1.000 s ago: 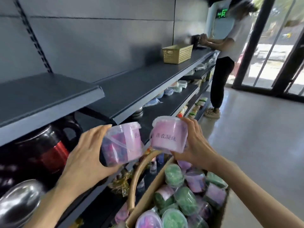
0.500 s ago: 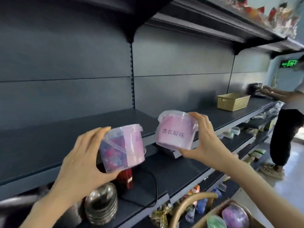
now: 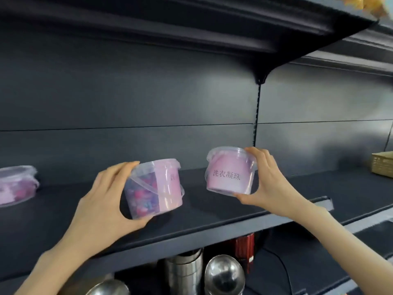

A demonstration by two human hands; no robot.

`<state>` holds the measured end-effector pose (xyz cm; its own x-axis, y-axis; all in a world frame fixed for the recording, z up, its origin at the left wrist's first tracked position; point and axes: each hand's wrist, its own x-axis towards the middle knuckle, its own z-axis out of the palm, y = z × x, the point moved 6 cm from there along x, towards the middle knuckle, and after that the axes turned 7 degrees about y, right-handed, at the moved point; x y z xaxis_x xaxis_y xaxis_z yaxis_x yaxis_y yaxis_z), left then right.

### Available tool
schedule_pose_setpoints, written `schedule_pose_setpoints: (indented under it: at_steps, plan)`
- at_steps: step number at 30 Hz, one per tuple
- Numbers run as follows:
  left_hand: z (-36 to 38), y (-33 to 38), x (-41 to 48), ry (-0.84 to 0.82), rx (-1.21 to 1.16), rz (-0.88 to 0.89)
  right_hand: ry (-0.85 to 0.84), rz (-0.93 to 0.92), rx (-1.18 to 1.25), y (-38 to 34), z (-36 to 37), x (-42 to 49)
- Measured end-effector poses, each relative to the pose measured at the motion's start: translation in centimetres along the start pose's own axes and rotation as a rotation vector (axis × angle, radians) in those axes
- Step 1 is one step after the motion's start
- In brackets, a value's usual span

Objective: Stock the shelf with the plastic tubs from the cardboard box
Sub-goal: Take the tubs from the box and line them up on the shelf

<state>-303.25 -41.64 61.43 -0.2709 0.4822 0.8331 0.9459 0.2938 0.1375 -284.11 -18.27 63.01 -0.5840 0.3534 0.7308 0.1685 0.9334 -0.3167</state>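
My left hand point(image 3: 102, 201) grips a clear plastic tub point(image 3: 155, 188) with a pink label and coloured beads inside, held just over the dark grey shelf point(image 3: 212, 218). My right hand point(image 3: 270, 184) holds a second pink-labelled tub point(image 3: 229, 171) with printed characters, a little higher and to the right, above the same shelf. A third pink tub point(image 3: 17, 186) stands on the shelf at the far left. The cardboard box is out of view.
A yellow woven basket point(image 3: 382, 165) sits on the shelf at the far right. Below the shelf stand steel bowls point(image 3: 224, 273), stacked steel cups point(image 3: 185, 267) and a red-banded appliance point(image 3: 244, 245). Another shelf overhangs above point(image 3: 212, 24).
Both hands have lifted the tubs from over the box up to shelf height. The view has swung up and left, so the box is gone from sight and the far-left tub shows.
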Motion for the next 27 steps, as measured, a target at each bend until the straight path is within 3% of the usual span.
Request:
schedule_pose_setpoints:
  at_steps: [8,13,18,24,27]
  plan:
    - [-7.3,-13.4,-2.5,0.005,0.142,-0.191,-0.057,-0.112,0.062,-8.2,10.6,4.7]
    - [-11.0,-18.3,-4.7,0.071,0.104,-0.22,-0.125,-0.181,0.138,-12.0,16.4,7.2]
    - [-14.0,-24.8,-8.0,0.105,0.117,-0.371,-0.221,-0.264,0.176,-14.9,21.4,9.7]
    - [-17.4,-29.5,-11.4,0.099,0.251,-0.486,-0.286,-0.362,0.234,-19.1,26.7,12.9]
    - [-19.0,-29.6,-12.2,0.184,0.233,-0.509,-0.288,-0.41,0.241,-21.5,29.4,13.5]
